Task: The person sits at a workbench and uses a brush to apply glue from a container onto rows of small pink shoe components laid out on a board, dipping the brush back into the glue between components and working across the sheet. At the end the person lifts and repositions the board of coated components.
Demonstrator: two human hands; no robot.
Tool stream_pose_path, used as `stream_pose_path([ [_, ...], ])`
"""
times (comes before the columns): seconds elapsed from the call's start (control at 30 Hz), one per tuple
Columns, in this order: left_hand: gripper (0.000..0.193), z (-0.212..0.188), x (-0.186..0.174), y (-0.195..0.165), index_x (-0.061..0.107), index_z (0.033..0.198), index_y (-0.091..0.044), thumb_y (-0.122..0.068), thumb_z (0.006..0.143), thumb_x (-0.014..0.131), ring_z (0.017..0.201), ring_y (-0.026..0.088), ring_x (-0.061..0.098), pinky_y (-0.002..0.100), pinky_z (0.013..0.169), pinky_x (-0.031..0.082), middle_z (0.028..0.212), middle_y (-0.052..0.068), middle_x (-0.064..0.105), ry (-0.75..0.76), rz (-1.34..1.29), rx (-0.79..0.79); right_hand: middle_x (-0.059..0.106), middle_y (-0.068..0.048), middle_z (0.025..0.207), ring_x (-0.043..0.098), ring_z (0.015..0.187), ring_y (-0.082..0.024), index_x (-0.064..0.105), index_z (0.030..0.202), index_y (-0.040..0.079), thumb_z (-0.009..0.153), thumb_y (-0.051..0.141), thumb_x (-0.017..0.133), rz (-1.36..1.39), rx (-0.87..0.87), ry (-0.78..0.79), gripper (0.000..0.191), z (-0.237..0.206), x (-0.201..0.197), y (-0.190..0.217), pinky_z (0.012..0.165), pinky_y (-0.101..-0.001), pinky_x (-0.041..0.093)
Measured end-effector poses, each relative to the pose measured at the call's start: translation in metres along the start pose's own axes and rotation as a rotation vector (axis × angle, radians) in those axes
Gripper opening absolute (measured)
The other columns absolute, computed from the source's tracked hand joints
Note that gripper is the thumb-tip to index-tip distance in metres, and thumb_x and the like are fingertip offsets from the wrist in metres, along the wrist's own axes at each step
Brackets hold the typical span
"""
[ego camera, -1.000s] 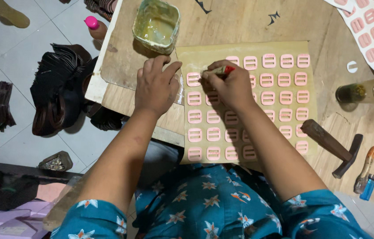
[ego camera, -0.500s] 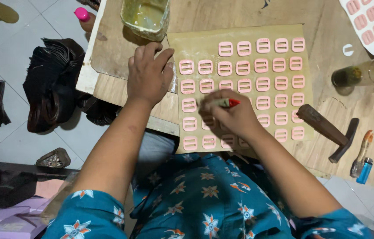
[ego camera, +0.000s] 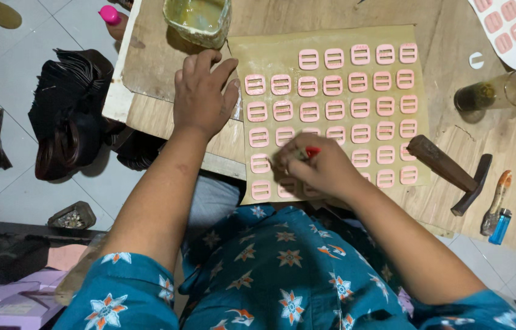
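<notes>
A tan sheet (ego camera: 270, 52) lies on a wooden board and carries several rows of pink buckle-shaped pieces (ego camera: 333, 85). My left hand (ego camera: 202, 95) rests flat on the sheet's left edge, fingers spread, holding nothing. My right hand (ego camera: 319, 168) is closed around a small red-handled brush (ego camera: 310, 152) over the lower rows near the sheet's front edge, and it hides some pieces beneath it.
A glue-stained tub (ego camera: 200, 18) stands beyond my left hand. A hammer (ego camera: 447, 171), a knife (ego camera: 495, 200) and a blue lighter (ego camera: 501, 226) lie at the right, with a glass (ego camera: 493, 91) behind them. Dark leather stacks (ego camera: 65, 116) sit on the floor at left.
My right hand has moved with the brush from the upper rows down to the lower rows near me. My left hand stays pressed on the sheet's left edge.
</notes>
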State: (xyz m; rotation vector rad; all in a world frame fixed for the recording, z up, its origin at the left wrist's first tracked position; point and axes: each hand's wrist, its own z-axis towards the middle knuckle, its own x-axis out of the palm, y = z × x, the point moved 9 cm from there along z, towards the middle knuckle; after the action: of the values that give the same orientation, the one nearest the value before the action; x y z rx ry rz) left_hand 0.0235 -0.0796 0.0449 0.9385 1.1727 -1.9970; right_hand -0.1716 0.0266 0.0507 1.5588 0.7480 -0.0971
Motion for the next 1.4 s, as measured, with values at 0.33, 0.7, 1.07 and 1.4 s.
stream_pose_path([
  [0.33, 0.036, 0.002, -0.001, 0.001, 0.068, 0.129, -0.017, -0.027, 0.095, 0.070, 0.124, 0.031, 0.048, 0.048, 0.101, 0.039, 0.130, 0.008, 0.055, 0.004, -0.010, 0.005, 0.077, -0.009, 0.093, 0.075, 0.083, -0.018, 0.072, 0.095, 0.004, 0.083, 0.014, 0.074, -0.100, 0.126, -0.092, 0.016, 0.015, -0.001, -0.011, 0.076, -0.0303, 0.057],
  [0.7, 0.038, 0.004, 0.001, 0.003, 0.068, 0.129, -0.017, -0.029, 0.093, 0.070, 0.124, 0.032, 0.047, 0.048, 0.102, 0.038, 0.130, 0.009, 0.054, 0.016, -0.010, -0.011, 0.077, -0.005, 0.086, 0.072, 0.078, -0.011, 0.069, 0.095, 0.002, 0.091, 0.017, 0.070, 0.031, 0.132, -0.221, 0.015, 0.031, -0.003, -0.018, 0.070, -0.0272, 0.057],
  [1.07, 0.032, -0.005, 0.000, 0.001, 0.075, 0.126, -0.015, -0.023, 0.095, 0.071, 0.124, 0.034, 0.051, 0.052, 0.101, 0.041, 0.132, 0.010, 0.059, -0.025, -0.006, 0.032, 0.075, -0.006, 0.090, 0.071, 0.081, -0.012, 0.067, 0.099, 0.002, 0.092, 0.013, 0.068, 0.295, 0.190, -0.200, 0.013, -0.023, 0.005, -0.042, 0.072, -0.0297, 0.060],
  [1.4, 0.019, 0.007, -0.001, 0.011, 0.080, 0.117, -0.008, -0.020, 0.105, 0.071, 0.119, 0.037, 0.054, 0.047, 0.104, 0.045, 0.126, 0.015, 0.066, -0.078, -0.137, 0.035, 0.066, -0.017, 0.095, 0.069, 0.077, -0.026, 0.056, 0.109, 0.001, 0.104, 0.007, 0.058, 0.942, -0.029, -1.180, 0.008, -0.195, -0.142, -0.154, 0.073, -0.0448, 0.062],
])
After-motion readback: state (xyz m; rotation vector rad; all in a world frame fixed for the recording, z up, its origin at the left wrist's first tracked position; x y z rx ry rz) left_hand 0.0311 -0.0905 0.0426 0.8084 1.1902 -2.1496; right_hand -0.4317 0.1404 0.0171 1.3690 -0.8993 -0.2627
